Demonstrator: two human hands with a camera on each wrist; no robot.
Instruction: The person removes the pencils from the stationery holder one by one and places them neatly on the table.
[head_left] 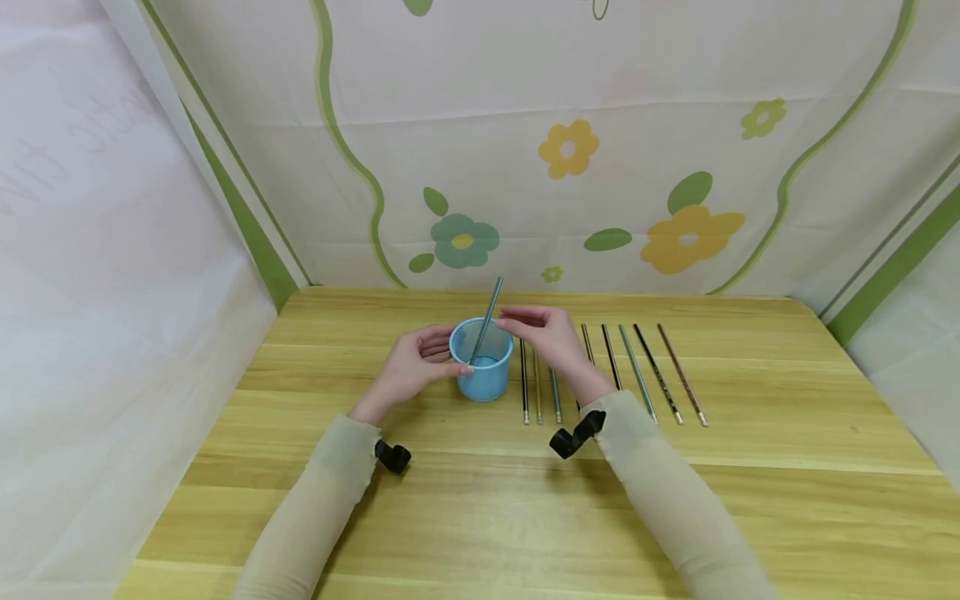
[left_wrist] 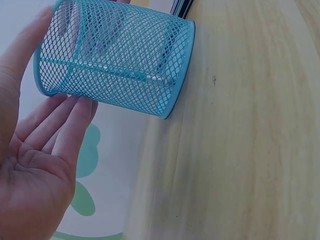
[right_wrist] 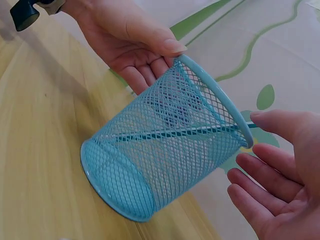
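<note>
A light-blue mesh pencil cup (head_left: pixel 483 385) stands on the wooden table. One blue-green pencil (head_left: pixel 488 317) leans inside it, its upper end rising above the rim. My left hand (head_left: pixel 408 362) holds the cup from the left, thumb at the rim and fingers along the mesh side (left_wrist: pixel 115 45). At the opposite side, my right hand (head_left: pixel 553 340) is by the rim, thumb close to the pencil and the other fingers loosely extended outside the cup. In the right wrist view the right hand (right_wrist: pixel 285 170) shows nothing gripped; whether its thumb touches the rim I cannot tell.
Several pencils lie roughly side by side right of the cup, including a black pencil (head_left: pixel 523 383), a green pencil (head_left: pixel 638 373) and a reddish pencil (head_left: pixel 682 374). My right forearm partly covers the middle ones. Behind the table (head_left: pixel 480 517) hangs a flowered cloth (head_left: pixel 510 167).
</note>
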